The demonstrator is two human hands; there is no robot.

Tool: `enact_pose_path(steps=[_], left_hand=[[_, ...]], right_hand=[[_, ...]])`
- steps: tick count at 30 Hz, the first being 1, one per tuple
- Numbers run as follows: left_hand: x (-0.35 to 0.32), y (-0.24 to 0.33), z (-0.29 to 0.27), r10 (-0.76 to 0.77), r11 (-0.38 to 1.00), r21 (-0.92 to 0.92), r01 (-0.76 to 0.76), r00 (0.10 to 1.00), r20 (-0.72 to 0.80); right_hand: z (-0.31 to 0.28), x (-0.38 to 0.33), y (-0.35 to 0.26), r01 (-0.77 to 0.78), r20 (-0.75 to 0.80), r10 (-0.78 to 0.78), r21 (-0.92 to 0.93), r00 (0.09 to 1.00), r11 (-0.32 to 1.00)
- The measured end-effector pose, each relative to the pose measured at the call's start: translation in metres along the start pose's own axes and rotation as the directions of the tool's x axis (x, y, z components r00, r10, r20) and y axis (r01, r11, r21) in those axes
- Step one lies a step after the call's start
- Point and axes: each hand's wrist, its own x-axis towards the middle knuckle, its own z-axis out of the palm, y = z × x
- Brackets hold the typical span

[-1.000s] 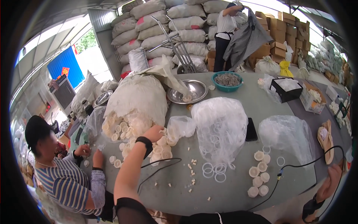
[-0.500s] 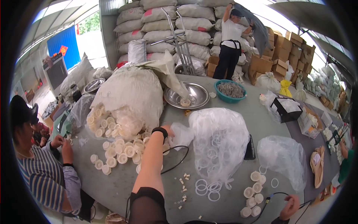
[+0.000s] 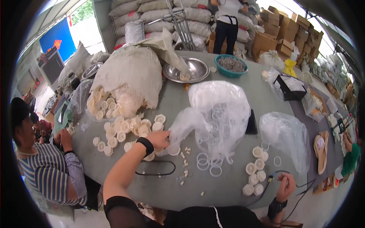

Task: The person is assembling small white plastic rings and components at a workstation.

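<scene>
Clear bag (image 3: 186, 123) in play: your left hand (image 3: 159, 140) looks closed on its near-left edge, bag just right of the fingers. Right hand (image 3: 287, 186) half-curled near the cable connector (image 3: 270, 178); can't tell if it holds anything. Progress: small cluster of pale caps (image 3: 261, 175) sits apart on the desk (image 3: 224, 193); bigger loose heap (image 3: 121, 136) left, plus more in the sack (image 3: 125, 72).

Left hand (image 3: 161, 140) shifted from cap pile (image 3: 121, 136) onto small clear bag (image 3: 185, 123), gripping it; bag now drawn out, up and rightward of that hand. Right hand (image 3: 286, 188) nearer cap row (image 3: 252, 179) at its left.
</scene>
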Motion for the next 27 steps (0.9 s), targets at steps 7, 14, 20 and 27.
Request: enact_pose_path(steps=[7,14,20,27], left_hand=[[0.008,0.03,-0.016,-0.288,0.786,-0.615,0.06,0.916,-0.279],[0.046,0.045,-0.027,-0.379,0.684,-0.664,0.304,0.925,0.033],[0.035,0.033,-0.031,-0.444,0.878,-0.318,0.357,0.857,-0.263],[-0.025,0.06,0.029,-0.143,0.957,0.244,0.156,0.987,-0.071]], right_hand=[[-0.002,-0.011,-0.019,0.018,-0.007,-0.017,0.116,1.0,0.993],[-0.027,-0.034,-0.025,-0.017,-0.032,0.022,0.175,0.999,0.984],[-0.035,-0.059,-0.029,-0.124,-0.029,0.137,0.276,0.99,0.953],[-0.009,-0.061,-0.036,-0.134,0.202,0.065,0.349,0.977,0.928]])
